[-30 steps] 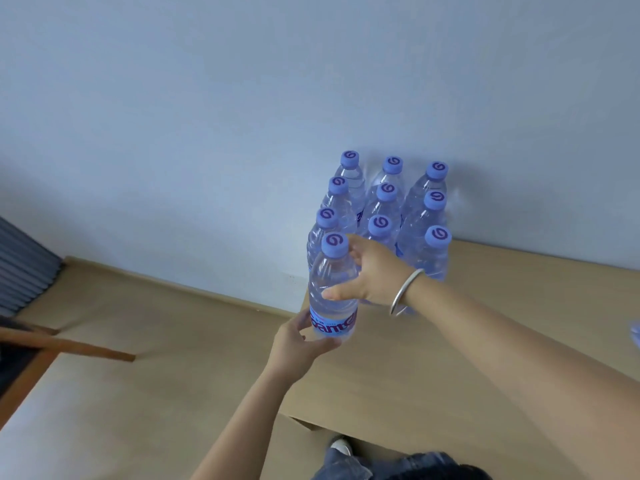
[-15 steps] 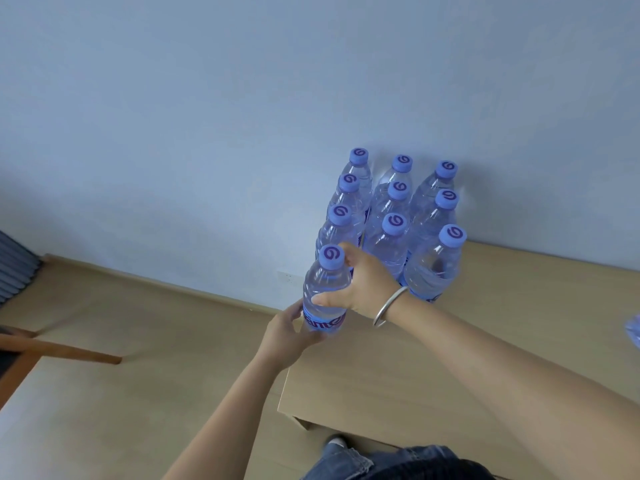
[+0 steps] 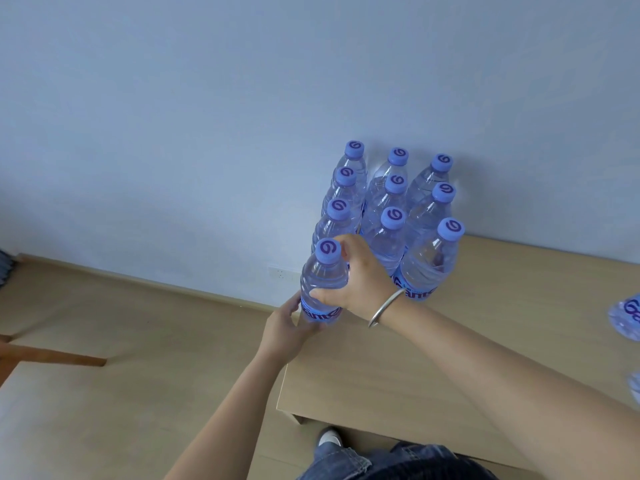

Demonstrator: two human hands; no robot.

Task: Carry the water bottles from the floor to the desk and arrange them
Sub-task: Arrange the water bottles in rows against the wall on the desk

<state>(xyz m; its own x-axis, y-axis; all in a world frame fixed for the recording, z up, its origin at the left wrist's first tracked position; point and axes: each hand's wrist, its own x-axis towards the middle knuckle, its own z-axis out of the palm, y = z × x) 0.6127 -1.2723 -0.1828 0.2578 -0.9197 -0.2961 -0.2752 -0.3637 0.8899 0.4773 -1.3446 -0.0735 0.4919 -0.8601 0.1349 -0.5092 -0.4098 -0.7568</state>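
Note:
Several clear water bottles with blue caps (image 3: pixel 393 202) stand in rows on the light wooden desk (image 3: pixel 433 358), against the wall at its far left corner. One more bottle (image 3: pixel 323 278) stands upright at the front of the left row, near the desk's left edge. My right hand (image 3: pixel 353 277), with a metal bangle on the wrist, wraps around its upper body. My left hand (image 3: pixel 285 327) touches its base and label from the left. The bottle's lower right side is hidden by my hands.
Two more bottles (image 3: pixel 627 317) show partly at the right edge of the frame. The wooden floor (image 3: pixel 121 375) lies to the left of the desk, with a wooden chair leg (image 3: pixel 52 355) at far left. A wall socket (image 3: pixel 280 273) sits low on the wall. My shoe (image 3: pixel 329 438) is below the desk's front edge.
The held bottle has shifted slightly left and back, closer to the front of the left row. Both hands stayed on it.

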